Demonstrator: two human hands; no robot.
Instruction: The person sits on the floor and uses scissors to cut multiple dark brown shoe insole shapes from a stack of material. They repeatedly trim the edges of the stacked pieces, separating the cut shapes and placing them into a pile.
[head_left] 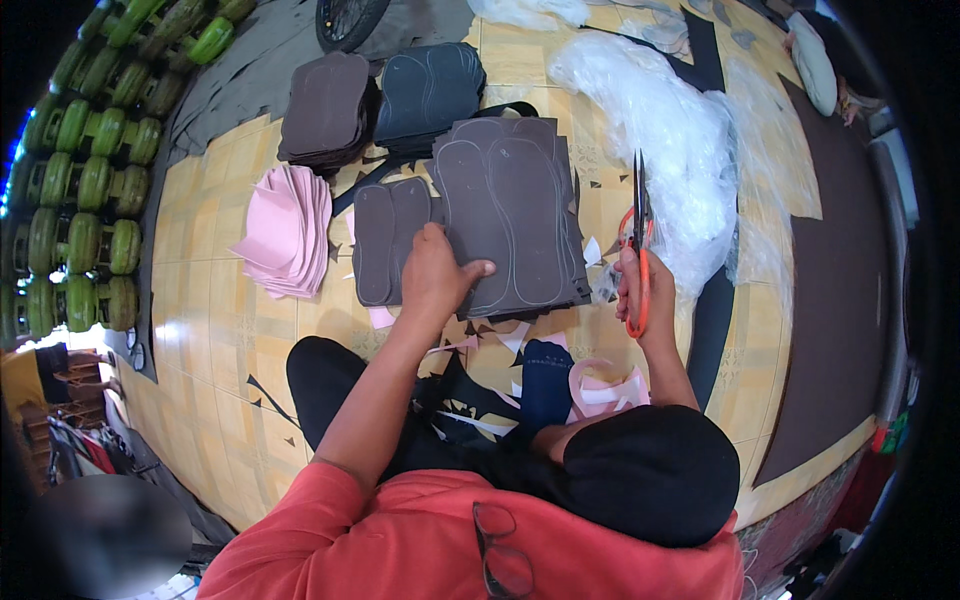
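Dark brown sheets with pale sole-shaped outlines lie stacked in a large pile (515,215) in front of me. My left hand (435,275) is at that pile's left edge, its thumb on the top sheet and its other fingers curled and partly hidden. Beside it lies a smaller brown outlined piece (380,245), close to the curled fingers. On the right, my right hand (640,290) grips a pair of scissors (641,230) by the orange handles. The dark blades point up and away from me, close together, and touch no sheet.
Left of the piles sits a stack of pink pieces (288,232). Farther back are a brown stack (328,108) and a dark blue-grey stack (430,92). Clear plastic sheeting (670,150) spreads at right. Offcuts (470,343) litter the tiles near my legs. Green cylinders (85,240) line the left.
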